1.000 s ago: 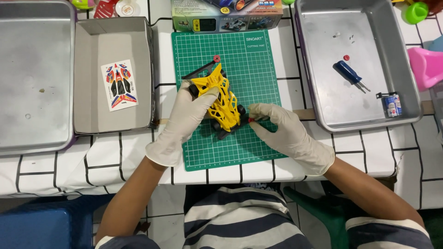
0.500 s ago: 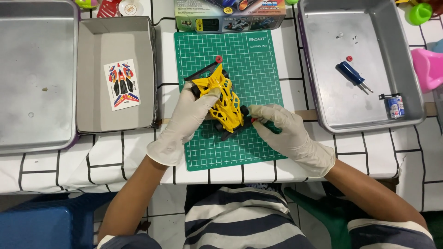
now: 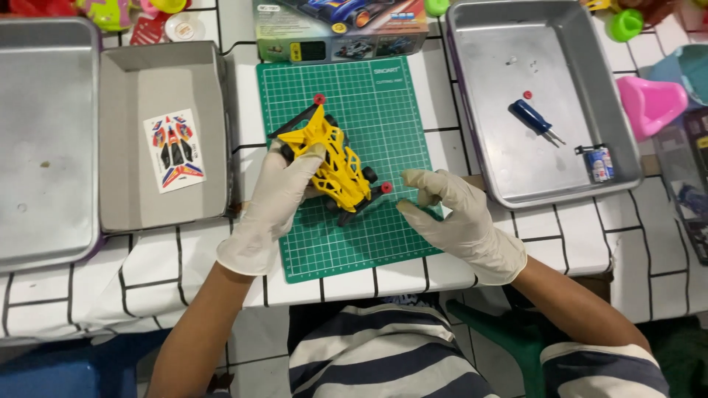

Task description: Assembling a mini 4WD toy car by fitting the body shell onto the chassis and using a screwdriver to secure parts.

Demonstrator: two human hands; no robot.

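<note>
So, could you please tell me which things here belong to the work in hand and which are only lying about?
In hand:
- yellow toy car, under the left hand
- green cutting mat beneath it
- right hand, open just right of the car, not touching it

Lying about:
- blue screwdriver and small battery in the right metal tray
- sticker sheet in the grey box
- pink plastic piece

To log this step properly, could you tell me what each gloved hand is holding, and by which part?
The left hand grips the yellow toy car over its body, on the green mat. The right hand is open beside it, holding nothing.
</note>
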